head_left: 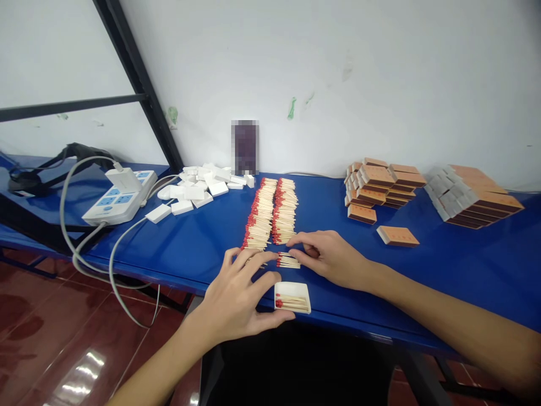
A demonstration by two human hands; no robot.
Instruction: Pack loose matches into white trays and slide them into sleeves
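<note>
Red-tipped wooden matches lie in 2 long columns, side by side, with 1 small row just nearer than the right-hand column. Below that, 1 white open tray holds a few more, too overlapped to count. Flat orange boxes make 2 stacks, a middle stack and a right stack, with 1 lone box in front between them. Smooth, square-edged white pieces fill 1 heap.

The left hand curves round the tray's left side; I cannot tell whether it grips. The right hand is loose, thumb and forefinger parted, thumb touching the small row's right end. The tray sits close to the front edge of the glossy blue table, which stretches from the right forearm to the boxes.
</note>
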